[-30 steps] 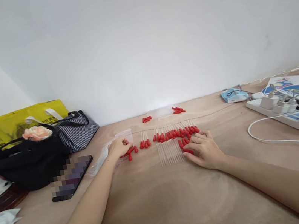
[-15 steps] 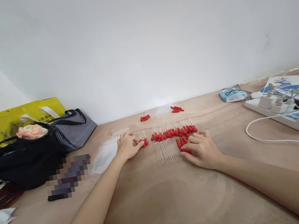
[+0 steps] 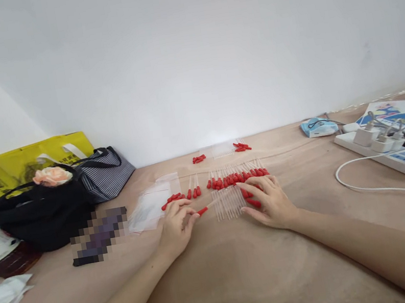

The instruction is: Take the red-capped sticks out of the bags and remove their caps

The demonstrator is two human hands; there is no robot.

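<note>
Red-bulbed dropper (image 3: 203,210) pokes rightward from left hand (image 3: 176,225), grip seemingly pinching it.

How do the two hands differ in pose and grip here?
The left hand is curled, pinching one red-bulbed dropper; the right hand lies flat, fingers spread over loose red bulbs. The left hand grips something, while the right hand only touches. Both rest low on the table.

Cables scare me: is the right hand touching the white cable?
No, the right hand rests on the red-capped tubes, apart from the white cable.
</note>
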